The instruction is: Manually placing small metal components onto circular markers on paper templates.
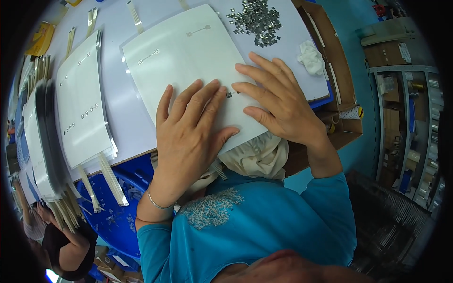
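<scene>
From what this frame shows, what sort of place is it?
Probably a small-parts assembly workshop. Both hands, left hand and right hand, press on a white flexible sheet on a workbench, near a heap of small metal pieces, a stack of similar sheets, and storage shelves.

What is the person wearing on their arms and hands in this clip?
Both hands are bare, with no gloves or rings visible. The left hand has a thin silver bangle at the wrist. The right hand shows nothing at the wrist. Teal sleeves of a top with a pale branching print on the front leave the forearms uncovered.
</scene>
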